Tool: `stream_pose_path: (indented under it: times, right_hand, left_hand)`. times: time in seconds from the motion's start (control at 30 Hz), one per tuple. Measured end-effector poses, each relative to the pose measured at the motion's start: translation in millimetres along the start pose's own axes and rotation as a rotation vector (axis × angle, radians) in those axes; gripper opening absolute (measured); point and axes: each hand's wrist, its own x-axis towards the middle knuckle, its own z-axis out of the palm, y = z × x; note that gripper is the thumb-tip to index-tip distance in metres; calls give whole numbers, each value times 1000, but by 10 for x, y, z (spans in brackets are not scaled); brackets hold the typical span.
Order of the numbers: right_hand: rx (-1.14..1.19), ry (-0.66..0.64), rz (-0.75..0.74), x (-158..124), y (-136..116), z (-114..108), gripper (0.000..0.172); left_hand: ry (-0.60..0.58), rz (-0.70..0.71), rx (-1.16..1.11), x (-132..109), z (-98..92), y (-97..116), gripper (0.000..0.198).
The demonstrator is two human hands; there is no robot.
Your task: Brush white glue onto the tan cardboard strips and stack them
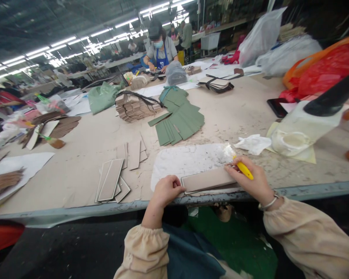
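Observation:
A long beige panel point(208, 179) with a dark edge line lies at the table's front edge, partly over a white sheet point(174, 157). My left hand point(168, 189) is closed, its fingertips gripping the panel's left end. In my right hand point(252, 176) is a small brush point(244, 169) with a yellow handle, its pale tip pointing away from me over the sheet. Fingertips of that hand also touch the panel's right end. Left of my left hand, several similar edged panels point(112, 180) lie overlapped, with plain beige strips point(134, 153) just behind.
Fanned green pieces point(182, 122) and a tied beige bundle point(135, 108) lie farther back. At right stand a whitish plastic container point(304, 128), crumpled tissue point(253, 144), a phone point(277, 107) and a red bag point(328, 73). A co-worker point(162, 52) works across the table.

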Motion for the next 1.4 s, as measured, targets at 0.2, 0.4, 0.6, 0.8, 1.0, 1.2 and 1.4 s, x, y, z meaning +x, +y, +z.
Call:
stream_pose_path:
  times: [0.2,0.4,0.6,0.8,1.0,1.2,1.4]
  right_hand:
    - [-61,-40,-9,3,5,-19,16]
    - [-98,-73,-28,2,-9,-34,13]
    - [-118,-99,-33,9,-21,-23,12]
    - [-136,-100,-47,9,-14,-13,11]
    - [-145,-99,-49,9,-32,-8,10]
    - [-161,-93,-66,14,4,13,9]
    - [-176,-102,-75,20,11,17,8]
  left_hand:
    - [40,-23,48,-9,17,23,22]
    - [28,-42,53,-13,3,43,19]
    - [1,-50,30,-7,7,40,20]
    - [17,-24,64,0,4,23,19]
    - [17,13,58,12,10,-6,15]
    - [8,-3,59,13,11,9,15]
    - [10,-14,63,-6,-4,41,13]
